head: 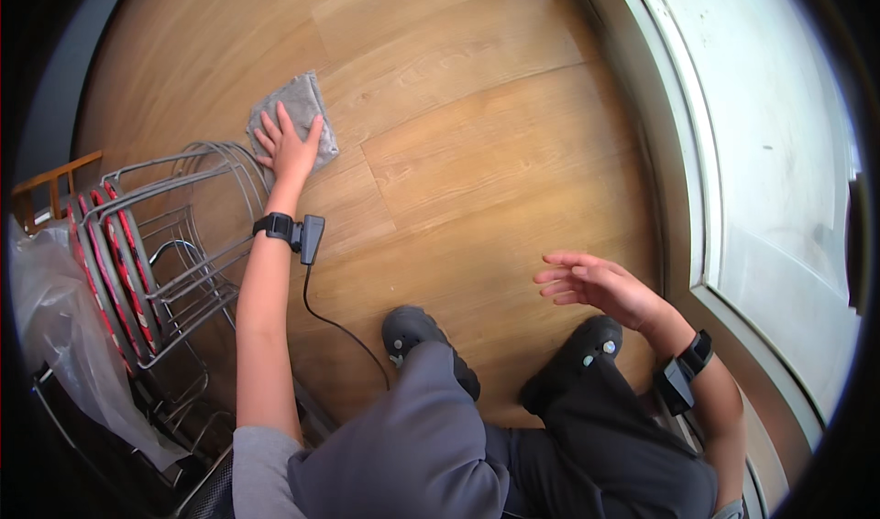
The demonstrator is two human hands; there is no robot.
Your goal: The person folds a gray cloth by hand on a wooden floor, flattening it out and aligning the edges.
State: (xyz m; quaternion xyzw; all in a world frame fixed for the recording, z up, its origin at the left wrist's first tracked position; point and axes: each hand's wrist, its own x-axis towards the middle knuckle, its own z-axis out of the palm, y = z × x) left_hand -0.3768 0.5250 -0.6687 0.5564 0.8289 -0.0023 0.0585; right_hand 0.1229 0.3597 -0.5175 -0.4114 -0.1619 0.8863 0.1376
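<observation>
A folded grey cloth (301, 98) lies on the wood-look floor (467, 127), up and to the left. My left hand (290, 145) rests flat on it with the fingers spread, pressing it to the floor rather than gripping it. My right hand (598, 287) hangs in the air at the right, over the floor near my right shoe, with its fingers loosely extended and nothing in them. Each wrist wears a black strap with a small dark device.
Stacked metal-framed stools (130, 271) with red patterned seats stand close to my left forearm, beside clear plastic sheeting (69, 326). A metal-framed glass door or window (698, 175) runs along the right. My dark clogs (412, 333) are on the floor; a black cable (337, 324) trails from the left wrist device.
</observation>
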